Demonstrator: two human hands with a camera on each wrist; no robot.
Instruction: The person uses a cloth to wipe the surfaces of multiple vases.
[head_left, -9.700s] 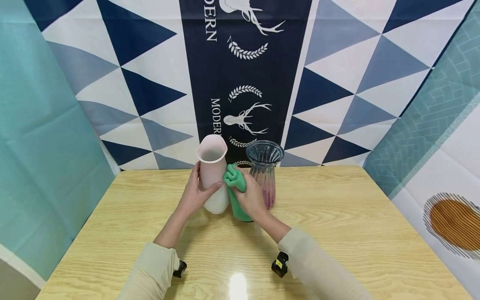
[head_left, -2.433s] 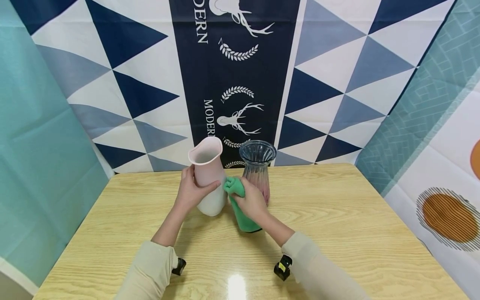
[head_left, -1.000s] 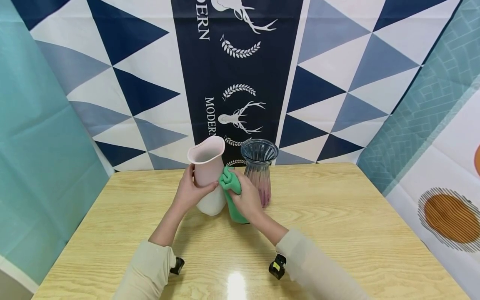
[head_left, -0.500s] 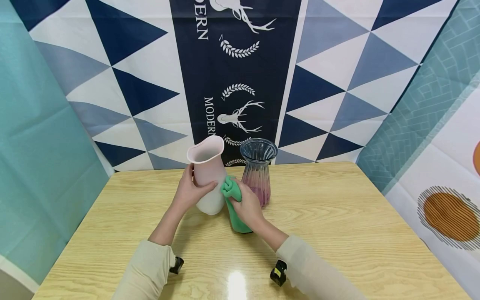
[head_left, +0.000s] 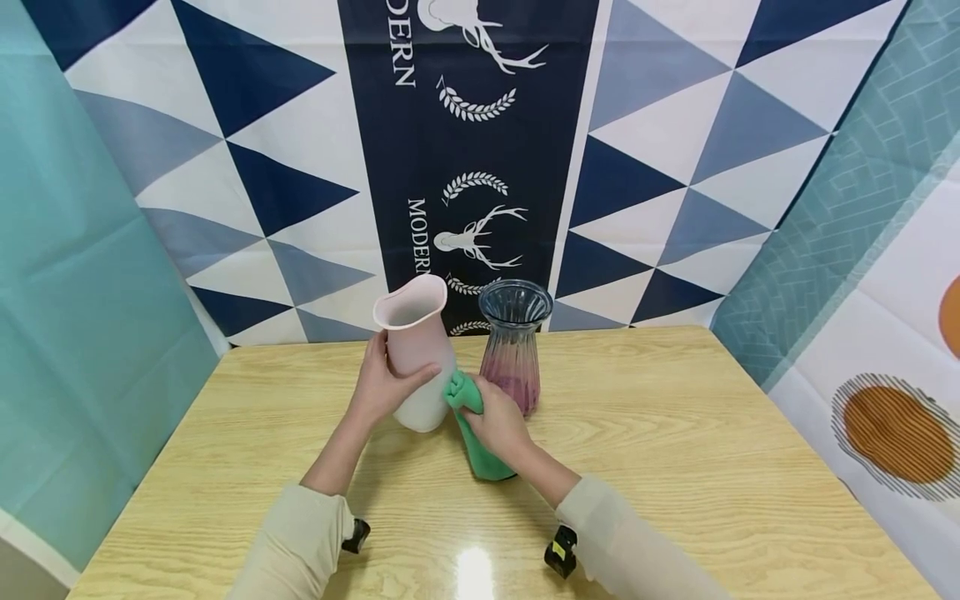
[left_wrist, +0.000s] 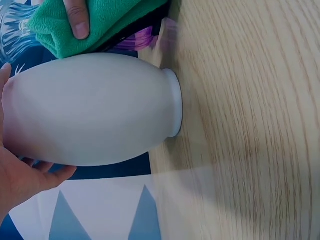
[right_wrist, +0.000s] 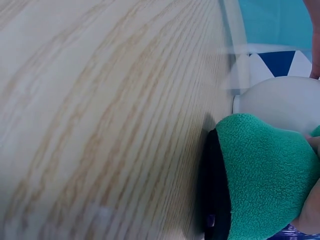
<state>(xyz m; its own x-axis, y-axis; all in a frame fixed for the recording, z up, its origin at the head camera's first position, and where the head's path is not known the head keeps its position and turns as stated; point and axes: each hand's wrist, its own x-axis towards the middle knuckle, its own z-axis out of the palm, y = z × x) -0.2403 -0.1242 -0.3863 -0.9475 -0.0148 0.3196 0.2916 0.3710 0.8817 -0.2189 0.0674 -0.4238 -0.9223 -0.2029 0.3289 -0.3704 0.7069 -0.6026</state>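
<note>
1. White low down and soft pink higher up, the tall vase [head_left: 422,348] is near the back of the counter [head_left: 660,433], in front of a patterned sheet [head_left: 285,75]
2. Its long way goes up and down, and its wavy top looks to lean a bit to the left; from here I cannot tell if its bottom is flat on the wood
3. The left hand [head_left: 384,385] is the nearer one: it holds the tall vase round its left side, with the thumb across the front
4. The right hand [head_left: 498,419] grips a green cloth [head_left: 480,454] that hangs down toward the wood
5. From the right hand, the tall vase is over to the left, and the bunched top of the green cloth is between them; I cannot see for sure if it touches
6. A glass vase [head_left: 514,358], blue above and purple below, stands just behind the right hand
</note>
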